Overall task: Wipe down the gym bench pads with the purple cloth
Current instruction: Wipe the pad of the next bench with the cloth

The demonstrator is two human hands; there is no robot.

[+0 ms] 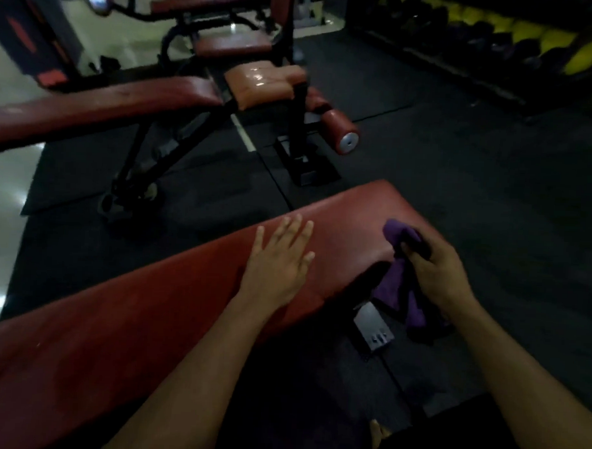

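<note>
The left hand lies flat on the near red bench pad, with the fingers straight and a little spread. The right hand is just past the right end of this pad, and its fingers are curled around the purple cloth. One bunch of the cloth stands above the fingers and touches the end of the pad; the rest hangs down beside the pad's edge, over a grey metal plate of the frame on the floor.

No real container shows in the view. The nearest thing to one is the dark rack at the top right, which holds a row of dumbbells (they are too blurred to count) before a yellow wall.

I count two hands and one cloth. Beyond the near pad stands a second bench with a long red back pad, a lighter seat pad that shines as if wet, and one round roller pad with a metal end cap. Farther back there are two more red pads on another machine. Black rubber mats cover the floor.
</note>
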